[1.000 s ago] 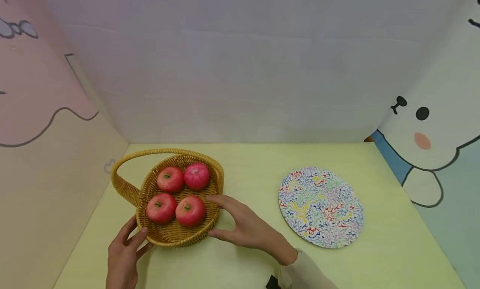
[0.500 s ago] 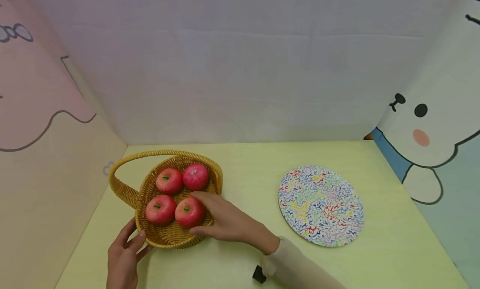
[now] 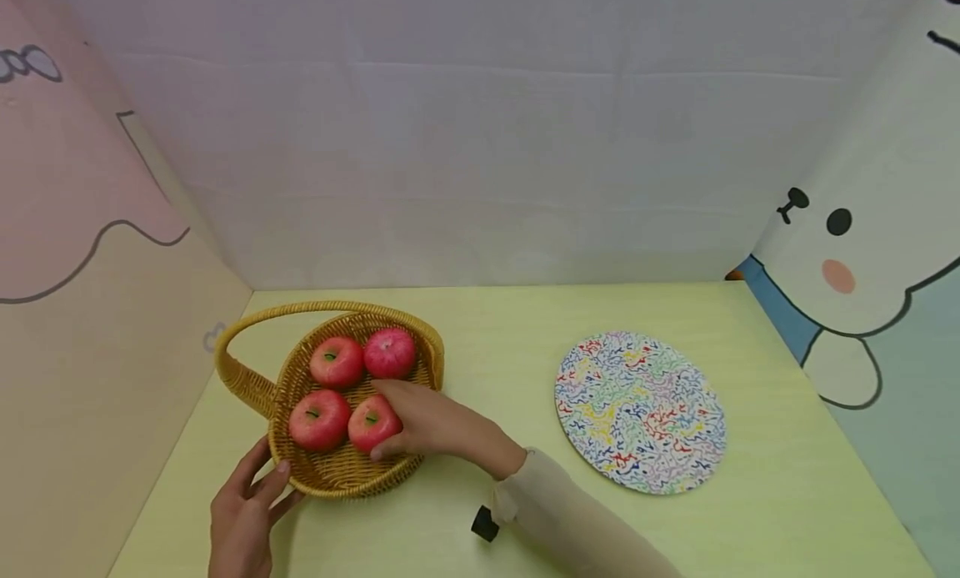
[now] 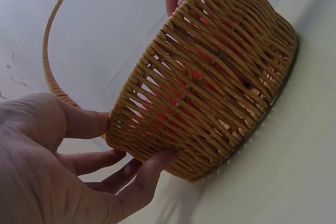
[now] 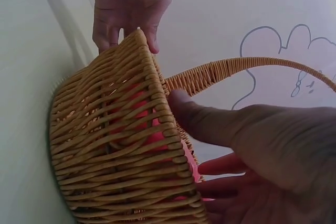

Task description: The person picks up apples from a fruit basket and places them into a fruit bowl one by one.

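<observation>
A wicker basket [image 3: 352, 480] with a tall handle [image 3: 315, 307] stands at the left of the table. Inside lie a back red apple [image 3: 336, 363], a front-left apple [image 3: 318, 420], a front-right apple [image 3: 372, 424] and a ribbed, deeper pink round fruit [image 3: 390, 353]. My left hand [image 3: 243, 511] grips the basket's near-left rim, thumb and fingers at its wall in the left wrist view. Reaching over the right rim, my right hand [image 3: 427, 419] holds the front-right apple between thumb and fingers; its palm covers that apple's right side. The right wrist view shows those fingers partly hidden behind the rim.
A round board [image 3: 641, 413] with a multicoloured squiggle pattern lies flat to the right of the basket. Pale yellow-green table [image 3: 495, 344] spreads between them. Walls with cartoon drawings [image 3: 838, 275] stand left and right, and a plain pale wall [image 3: 480, 186] closes the back.
My right hand has moved left over the basket rim and closed around the front-right apple. My left hand stays at the rim; the fruit and board keep their places.
</observation>
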`<state>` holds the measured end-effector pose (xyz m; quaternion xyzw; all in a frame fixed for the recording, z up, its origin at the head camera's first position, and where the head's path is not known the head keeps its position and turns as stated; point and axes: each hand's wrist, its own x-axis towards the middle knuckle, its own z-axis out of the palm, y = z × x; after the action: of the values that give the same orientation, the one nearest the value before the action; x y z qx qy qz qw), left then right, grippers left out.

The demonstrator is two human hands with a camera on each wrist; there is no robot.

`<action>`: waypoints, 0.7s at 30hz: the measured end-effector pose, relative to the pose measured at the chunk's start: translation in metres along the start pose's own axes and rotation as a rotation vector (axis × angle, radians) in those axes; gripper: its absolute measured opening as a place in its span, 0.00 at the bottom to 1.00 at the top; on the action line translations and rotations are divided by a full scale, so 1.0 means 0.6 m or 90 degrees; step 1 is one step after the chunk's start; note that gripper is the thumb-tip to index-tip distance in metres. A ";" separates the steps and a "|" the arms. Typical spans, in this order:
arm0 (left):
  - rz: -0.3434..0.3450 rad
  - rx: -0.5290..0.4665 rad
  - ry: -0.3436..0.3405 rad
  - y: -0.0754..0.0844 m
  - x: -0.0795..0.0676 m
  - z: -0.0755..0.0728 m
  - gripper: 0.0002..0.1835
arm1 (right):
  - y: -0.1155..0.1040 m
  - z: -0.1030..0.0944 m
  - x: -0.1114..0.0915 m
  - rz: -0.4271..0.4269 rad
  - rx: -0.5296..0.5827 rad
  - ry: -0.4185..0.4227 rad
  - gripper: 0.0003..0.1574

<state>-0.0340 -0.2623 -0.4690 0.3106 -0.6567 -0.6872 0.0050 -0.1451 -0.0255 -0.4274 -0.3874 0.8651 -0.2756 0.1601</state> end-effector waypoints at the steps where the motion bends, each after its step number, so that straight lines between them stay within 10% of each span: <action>1: 0.002 -0.002 0.000 0.000 0.000 0.000 0.36 | 0.000 0.001 0.005 0.002 -0.005 -0.005 0.58; 21: 0.022 0.007 0.015 0.001 -0.004 0.004 0.34 | -0.020 0.025 0.030 0.092 -0.123 -0.034 0.54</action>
<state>-0.0333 -0.2591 -0.4678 0.3069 -0.6658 -0.6797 0.0229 -0.1422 -0.0512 -0.4333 -0.3452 0.9085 -0.1684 0.1646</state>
